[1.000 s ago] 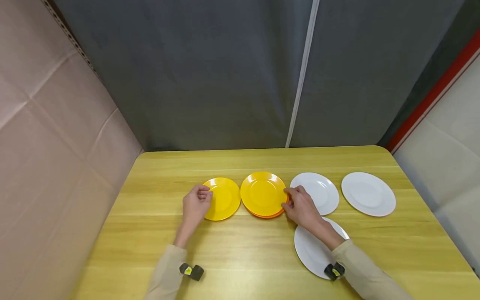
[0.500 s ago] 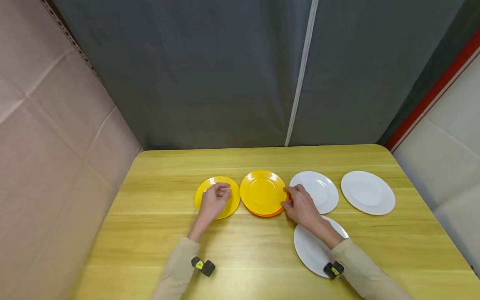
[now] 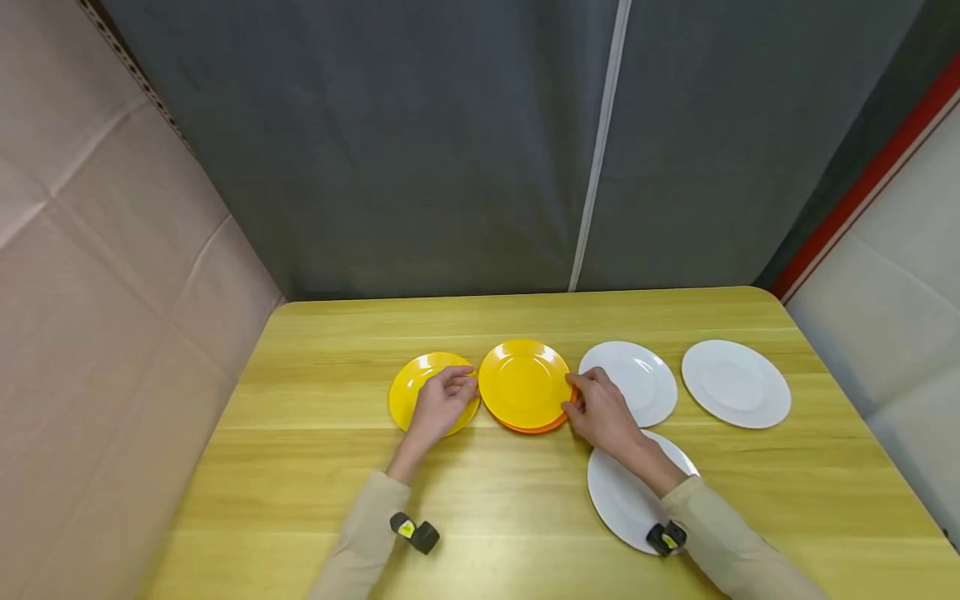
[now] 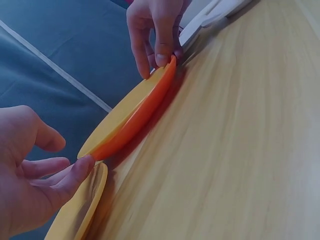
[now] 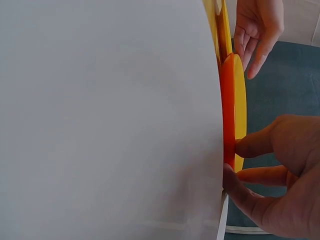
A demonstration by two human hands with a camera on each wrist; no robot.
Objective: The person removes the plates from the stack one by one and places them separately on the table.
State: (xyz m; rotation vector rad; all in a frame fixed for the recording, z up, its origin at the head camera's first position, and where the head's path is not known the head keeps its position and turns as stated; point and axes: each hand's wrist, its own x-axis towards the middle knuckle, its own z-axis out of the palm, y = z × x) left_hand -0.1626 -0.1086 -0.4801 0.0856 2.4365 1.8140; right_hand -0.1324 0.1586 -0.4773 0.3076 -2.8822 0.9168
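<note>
A yellow plate (image 3: 525,383) lies on top of an orange plate (image 3: 543,428), which shows along the near edge of the stack. My right hand (image 3: 603,412) pinches the stack's right rim; in the right wrist view its thumb and fingers (image 5: 255,145) meet the orange and yellow edges. My left hand (image 3: 442,404) is above a second yellow plate (image 3: 405,392) to the left and partly hides it. In the left wrist view, its extended fingertips (image 4: 82,167) are at the left rim of the stack, with the hand not closed around it.
Two white plates (image 3: 637,383) (image 3: 737,385) lie to the right along the back. A third white plate (image 3: 618,504) lies nearer, under my right forearm. The wooden table (image 3: 300,467) meets a grey curtain (image 3: 420,167) behind.
My left hand has moved rightward from the left yellow plate's outer edge, across that plate, to the stack's left rim. My right hand stays at the stack's right rim.
</note>
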